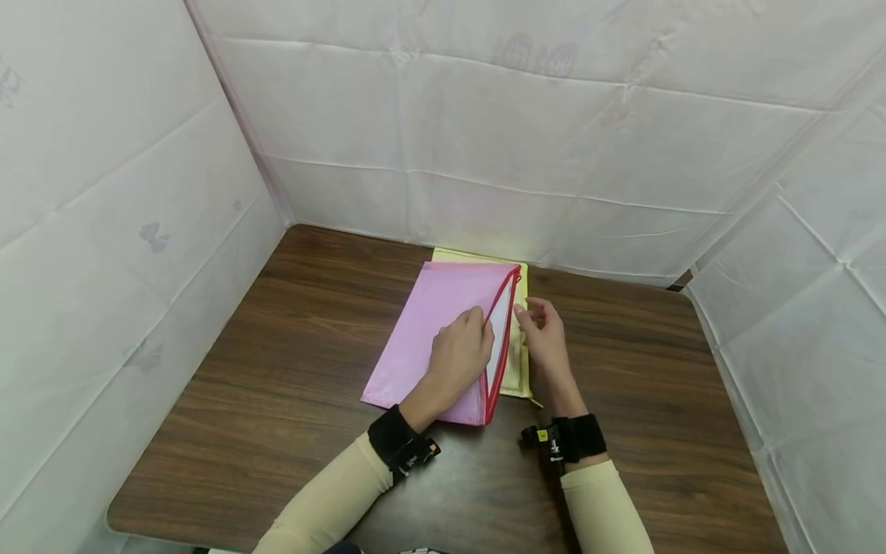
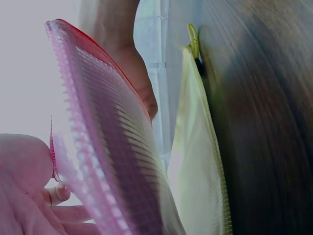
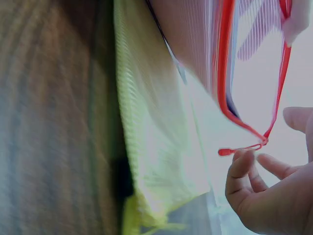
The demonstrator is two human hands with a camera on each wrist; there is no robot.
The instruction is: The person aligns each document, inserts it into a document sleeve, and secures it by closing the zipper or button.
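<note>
Pink pouch (image 1: 432, 331), lying on a yellow pouch (image 1: 515, 369) near the table's (image 1: 277, 400) far edge, is looking light and floppy, the left hand (image 1: 460, 354) pinching its open red-zippered edge while the right hand (image 1: 543, 335) is hovering loose-fingered by the zipper pull (image 3: 230, 151).

A dark brown wood-grain tabletop (image 1: 291, 369) with rounded front corners fills the lower part of the head view. White sheeting (image 1: 540, 131), creased into a grid of fold lines and faintly printed with pale shapes, stands as walls along the left, back and right edges of the tabletop. At the back right corner, a narrow dark gap (image 1: 681, 282) shows where two sheets meet.
</note>
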